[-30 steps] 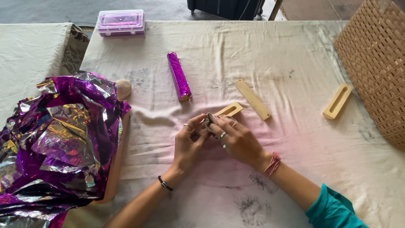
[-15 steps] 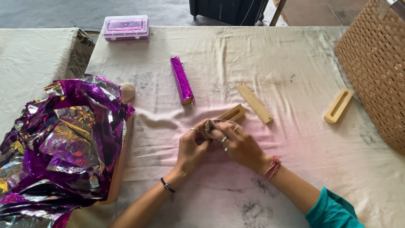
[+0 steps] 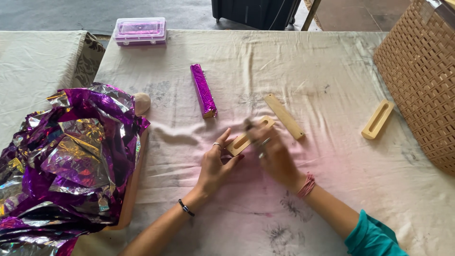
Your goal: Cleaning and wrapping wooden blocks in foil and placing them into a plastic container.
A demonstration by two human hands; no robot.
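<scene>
A slotted wooden block (image 3: 243, 140) lies slanted on the stained cloth at the table's middle. My left hand (image 3: 214, 166) grips its near end between thumb and forefinger. My right hand (image 3: 274, 154), blurred by motion, reaches over the block's far end and pinches a small grey lump (image 3: 248, 125) at its fingertips, right against the block. A flat wooden strip (image 3: 284, 116) lies just beyond the right hand. A bar wrapped in purple foil (image 3: 203, 90) lies farther back, to the left.
A heap of crumpled purple and silver foil (image 3: 71, 151) covers a wooden board (image 3: 134, 187) at the left, with a round beige lump (image 3: 142, 103) behind it. A second slotted block (image 3: 377, 119) lies at the right beside a woven basket (image 3: 422, 71). A clear purple box (image 3: 140, 31) stands at the back.
Both hands were kneading the grey lump together near the block. Now the right hand has swung forward with it to the block's far end, and the left hand has taken the near end.
</scene>
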